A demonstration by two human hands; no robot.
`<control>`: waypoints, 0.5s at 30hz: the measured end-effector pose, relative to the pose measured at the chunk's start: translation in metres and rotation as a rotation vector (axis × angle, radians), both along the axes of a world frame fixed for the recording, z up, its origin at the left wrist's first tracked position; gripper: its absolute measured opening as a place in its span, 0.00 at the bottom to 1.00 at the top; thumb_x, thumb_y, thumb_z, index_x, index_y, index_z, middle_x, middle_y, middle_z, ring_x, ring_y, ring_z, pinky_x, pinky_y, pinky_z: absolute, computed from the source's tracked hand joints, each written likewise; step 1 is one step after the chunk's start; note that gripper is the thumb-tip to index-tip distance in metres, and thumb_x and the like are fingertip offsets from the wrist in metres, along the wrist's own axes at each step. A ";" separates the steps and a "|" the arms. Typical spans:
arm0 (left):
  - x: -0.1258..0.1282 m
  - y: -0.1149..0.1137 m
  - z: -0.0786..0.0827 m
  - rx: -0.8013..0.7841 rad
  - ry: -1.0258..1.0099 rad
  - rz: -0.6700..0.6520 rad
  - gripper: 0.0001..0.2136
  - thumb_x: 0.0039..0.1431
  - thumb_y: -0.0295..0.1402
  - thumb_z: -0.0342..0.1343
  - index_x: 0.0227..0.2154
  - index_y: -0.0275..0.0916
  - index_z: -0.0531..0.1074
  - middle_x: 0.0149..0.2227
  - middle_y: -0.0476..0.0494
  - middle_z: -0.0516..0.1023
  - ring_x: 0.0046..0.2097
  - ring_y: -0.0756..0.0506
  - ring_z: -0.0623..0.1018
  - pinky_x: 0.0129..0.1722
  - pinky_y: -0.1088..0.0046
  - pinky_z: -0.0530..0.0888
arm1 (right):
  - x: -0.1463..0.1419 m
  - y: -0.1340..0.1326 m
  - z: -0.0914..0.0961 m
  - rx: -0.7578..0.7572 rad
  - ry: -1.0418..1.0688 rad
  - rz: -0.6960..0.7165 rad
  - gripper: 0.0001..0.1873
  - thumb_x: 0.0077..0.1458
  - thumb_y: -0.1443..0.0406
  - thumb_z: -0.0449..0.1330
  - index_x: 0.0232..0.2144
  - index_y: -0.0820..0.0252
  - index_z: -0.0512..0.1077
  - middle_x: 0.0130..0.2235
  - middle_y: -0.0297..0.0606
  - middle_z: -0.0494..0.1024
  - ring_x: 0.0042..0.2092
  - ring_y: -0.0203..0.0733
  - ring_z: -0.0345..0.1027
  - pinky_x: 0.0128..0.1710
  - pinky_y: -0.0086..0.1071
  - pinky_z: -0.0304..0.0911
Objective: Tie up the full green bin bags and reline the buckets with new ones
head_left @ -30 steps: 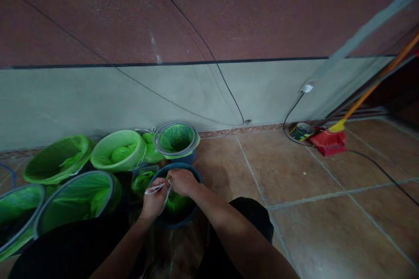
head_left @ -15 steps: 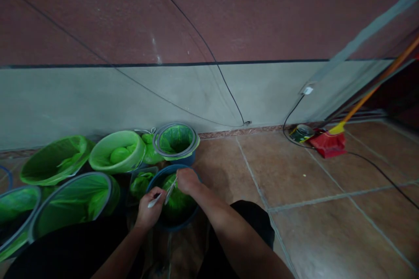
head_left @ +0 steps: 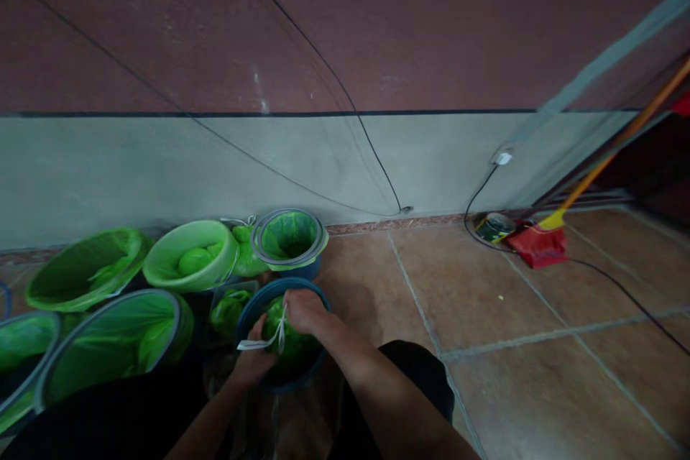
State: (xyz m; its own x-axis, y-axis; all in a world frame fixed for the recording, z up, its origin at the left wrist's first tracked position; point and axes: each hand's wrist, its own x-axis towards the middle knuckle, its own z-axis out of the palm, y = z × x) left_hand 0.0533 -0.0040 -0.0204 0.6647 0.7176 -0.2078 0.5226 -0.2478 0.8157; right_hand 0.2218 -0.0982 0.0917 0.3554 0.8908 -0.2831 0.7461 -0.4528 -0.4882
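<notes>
A blue bucket (head_left: 318, 366) stands on the floor between my knees, with a bunched green plastic bag (head_left: 294, 345) inside it. My right hand (head_left: 305, 310) is closed at the top of the bag, gripping a white drawstring (head_left: 282, 327). A loop and loose end of the drawstring hang left across the back of my left hand (head_left: 254, 361). That hand reaches down into the bucket against the left side of the bag. Its fingers are mostly hidden by the drawstring and shadow, so their grip does not show.
Several bins with green liners, such as a grey-rimmed bin (head_left: 180, 323) and a light green bin (head_left: 156, 259), crowd the left. A lined bucket (head_left: 318, 269) stands behind. Further right are a tin can (head_left: 494, 228), a red dustpan (head_left: 539, 248) and a black cable (head_left: 619, 291).
My left hand has let go of the drawstring end it pinched and moved down beside the bag. The drawstring now hangs looped over it. My right hand stays at the bag's top.
</notes>
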 end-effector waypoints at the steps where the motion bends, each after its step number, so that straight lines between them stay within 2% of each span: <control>1: 0.004 -0.003 0.000 -0.015 0.007 -0.037 0.32 0.32 0.33 0.61 0.48 0.39 0.75 0.54 0.34 0.80 0.63 0.30 0.73 0.66 0.49 0.65 | -0.002 0.001 -0.001 0.010 0.008 0.011 0.15 0.58 0.72 0.58 0.46 0.67 0.79 0.47 0.53 0.84 0.51 0.54 0.79 0.48 0.37 0.70; 5: 0.019 -0.011 0.009 -0.171 0.073 -0.123 0.18 0.42 0.40 0.59 0.38 0.38 0.78 0.40 0.37 0.84 0.48 0.33 0.82 0.55 0.52 0.75 | -0.005 0.002 -0.005 0.022 0.043 0.034 0.15 0.57 0.72 0.58 0.45 0.66 0.79 0.47 0.52 0.84 0.50 0.54 0.78 0.49 0.37 0.70; 8: 0.023 -0.010 0.013 -0.251 0.139 -0.073 0.14 0.48 0.44 0.55 0.28 0.39 0.78 0.29 0.41 0.82 0.39 0.36 0.82 0.45 0.57 0.78 | -0.003 0.000 -0.007 0.060 0.054 0.011 0.18 0.58 0.71 0.58 0.50 0.65 0.78 0.49 0.51 0.83 0.52 0.53 0.77 0.52 0.38 0.69; 11: 0.021 -0.007 0.014 -0.265 0.119 -0.024 0.14 0.47 0.47 0.58 0.23 0.40 0.75 0.25 0.44 0.80 0.35 0.39 0.80 0.40 0.61 0.77 | -0.002 -0.002 -0.008 0.159 0.071 0.050 0.26 0.57 0.69 0.60 0.59 0.62 0.73 0.56 0.49 0.78 0.57 0.50 0.73 0.57 0.37 0.67; 13: 0.020 -0.004 0.013 -0.260 0.080 -0.016 0.14 0.44 0.47 0.59 0.20 0.41 0.73 0.22 0.45 0.78 0.31 0.40 0.78 0.35 0.63 0.76 | -0.003 -0.003 -0.008 0.213 0.078 0.147 0.32 0.53 0.68 0.64 0.61 0.57 0.72 0.61 0.46 0.74 0.60 0.49 0.70 0.60 0.38 0.65; 15: 0.021 0.000 0.013 -0.226 0.045 -0.005 0.12 0.40 0.45 0.60 0.16 0.42 0.71 0.19 0.46 0.75 0.27 0.41 0.75 0.30 0.64 0.75 | -0.007 -0.004 -0.009 0.206 0.074 0.257 0.35 0.48 0.68 0.67 0.60 0.53 0.71 0.64 0.44 0.71 0.62 0.51 0.68 0.61 0.41 0.64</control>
State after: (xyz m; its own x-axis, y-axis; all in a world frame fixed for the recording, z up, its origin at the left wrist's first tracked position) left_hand 0.0743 -0.0035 -0.0070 0.6549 0.6458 -0.3925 0.5588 -0.0642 0.8268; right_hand 0.2150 -0.1020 0.0824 0.0971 0.9897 -0.1049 0.7821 -0.1410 -0.6070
